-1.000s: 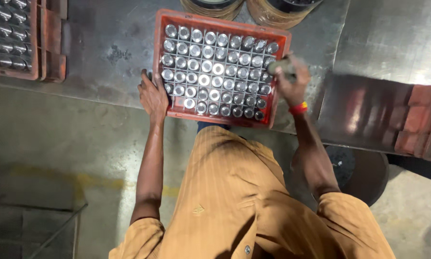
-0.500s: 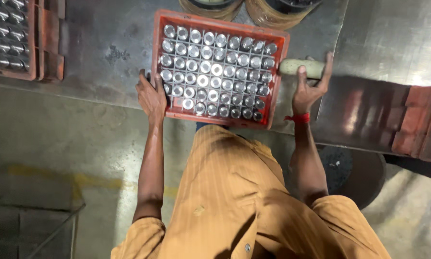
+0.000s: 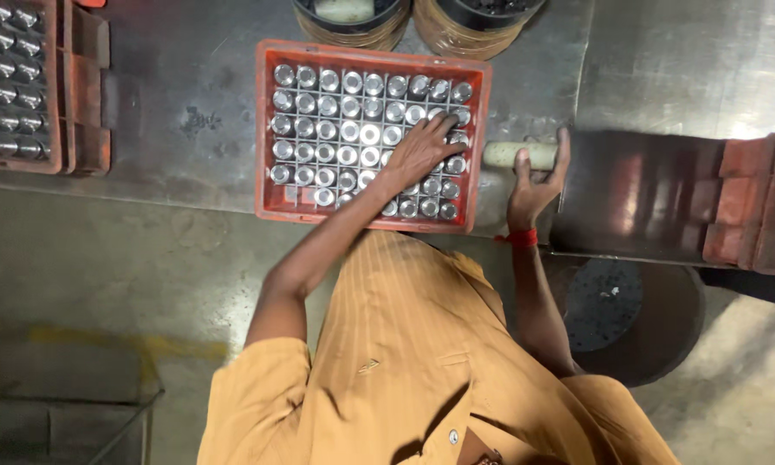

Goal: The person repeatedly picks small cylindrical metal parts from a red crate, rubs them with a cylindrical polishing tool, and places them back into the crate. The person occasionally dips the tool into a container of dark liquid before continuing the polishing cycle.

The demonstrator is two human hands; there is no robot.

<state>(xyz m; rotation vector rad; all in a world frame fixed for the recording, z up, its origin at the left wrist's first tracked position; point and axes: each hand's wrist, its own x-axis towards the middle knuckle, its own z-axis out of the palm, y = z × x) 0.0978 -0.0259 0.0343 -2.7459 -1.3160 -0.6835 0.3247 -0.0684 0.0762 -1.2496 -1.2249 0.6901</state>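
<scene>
My left hand [image 3: 417,155] lies spread, fingers flat on the metal cylinders [image 3: 344,129] toward the right side of the red crate [image 3: 267,129], gripping none. My right hand [image 3: 534,176] cups loosely around a pale roller [image 3: 516,155] just right of the crate. Nearly every slot looks filled; I judge the loading almost done.

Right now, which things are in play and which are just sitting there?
In play:
- red crate of metal cylinders, left hand on them
- pale roller, right hand touching it

Sitting about:
- second crate, far left
- two round tubs behind
</scene>
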